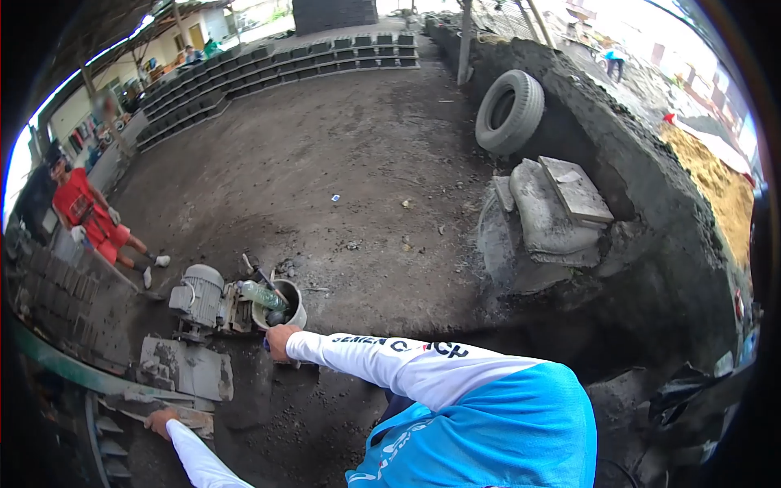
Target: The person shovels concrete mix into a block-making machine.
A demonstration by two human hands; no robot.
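Note:
At the near rim of a grey bucket [291,312] is my right hand [281,342], its fingers curled closed. A bit of blue shows beside the fingers, but what they grip is not clear. Inside the bucket are a clear green-tinted plastic bottle [262,294] and a dark-handled tool. My left hand [161,422] is lower left, closed at the edge of a dusty board [191,418] beside the machine frame [77,370]. Whatever lies in its fingers is too small to make out.
An electric motor [198,294] stands left of the bucket. A person in red [81,203] stands at far left. Rows of grey blocks [277,65] line the back. Along the right wall are a tyre [510,112] and stacked cement bags [547,213].

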